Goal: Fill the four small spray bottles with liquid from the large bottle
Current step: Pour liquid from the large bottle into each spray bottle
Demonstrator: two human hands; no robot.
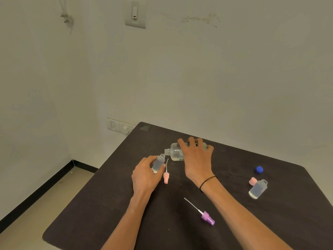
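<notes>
On a dark table (pixel 111 204) against pale walls (pixel 198 78), hands: left hand (pixel 145 175) around small bottle (pixel 158 163), right hand (pixel 197 159) around large bottle (pixel 175 152).

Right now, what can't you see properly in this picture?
Head view, the only one:
- Large bottle: the right hand covers most of it, and its label is too small to read.
- Small bottle: the left hand hides its lower part, so the fill level is unclear.
- Any stream between the two necks: too small and clear to see.
- Only two small bottles show, the other at right.
- Table: cut by the bottom edge.
</notes>
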